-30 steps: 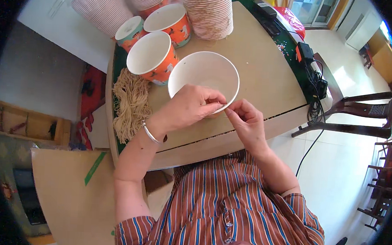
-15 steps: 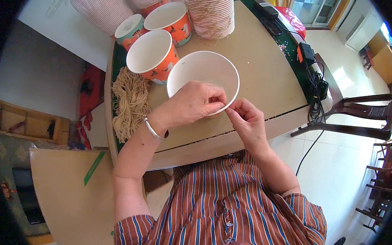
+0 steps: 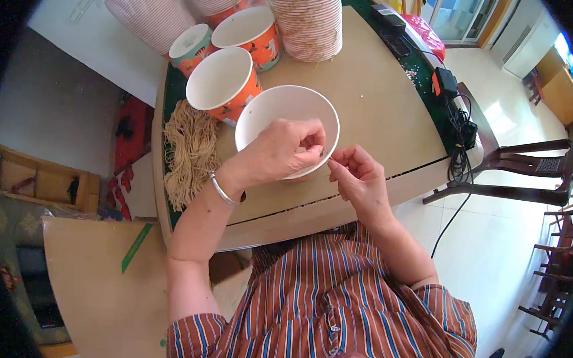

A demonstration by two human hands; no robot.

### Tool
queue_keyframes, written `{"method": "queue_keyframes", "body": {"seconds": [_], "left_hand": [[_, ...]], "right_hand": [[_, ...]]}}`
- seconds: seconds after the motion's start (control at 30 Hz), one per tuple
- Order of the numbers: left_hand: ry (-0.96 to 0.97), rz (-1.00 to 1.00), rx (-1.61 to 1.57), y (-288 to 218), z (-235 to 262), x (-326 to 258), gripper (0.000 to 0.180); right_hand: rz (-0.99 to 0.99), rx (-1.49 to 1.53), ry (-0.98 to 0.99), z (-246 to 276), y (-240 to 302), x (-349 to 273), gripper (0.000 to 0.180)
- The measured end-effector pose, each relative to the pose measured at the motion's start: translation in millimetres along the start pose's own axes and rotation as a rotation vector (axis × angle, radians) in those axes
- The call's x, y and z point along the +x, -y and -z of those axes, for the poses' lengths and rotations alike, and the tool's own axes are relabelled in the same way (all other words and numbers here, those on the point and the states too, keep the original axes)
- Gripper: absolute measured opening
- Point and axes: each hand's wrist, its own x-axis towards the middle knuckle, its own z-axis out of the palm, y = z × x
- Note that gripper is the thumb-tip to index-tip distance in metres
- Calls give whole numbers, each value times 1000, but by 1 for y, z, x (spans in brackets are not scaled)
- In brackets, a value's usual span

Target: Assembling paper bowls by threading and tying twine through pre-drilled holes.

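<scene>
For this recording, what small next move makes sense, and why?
I'd likely steady the nearest tub with the right hand: it sits close beside the outer rim, though contact is hard to tell, while the left hand reaches over the rim, so no firm grip is evident.

Bright light glares off the floor (image 3: 499, 117); edges curve into black.

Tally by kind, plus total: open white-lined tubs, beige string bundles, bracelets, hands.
Open tubs: 3
String bundle: 1
Bracelet: 1
Hands, left hand and right hand: 2
Total: 7
</scene>
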Motion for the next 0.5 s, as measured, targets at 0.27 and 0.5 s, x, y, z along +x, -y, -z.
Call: {"method": "queue_keyframes", "body": {"seconds": [0.27,0.5], "left_hand": [[-145,118,-209,-4,12,-7,8],[-221,54,-260,-21,14,-11,8]], "right_hand": [[6,66,11,5,6,-5,31],[19,27,55,-2,27,-1,28]]}}
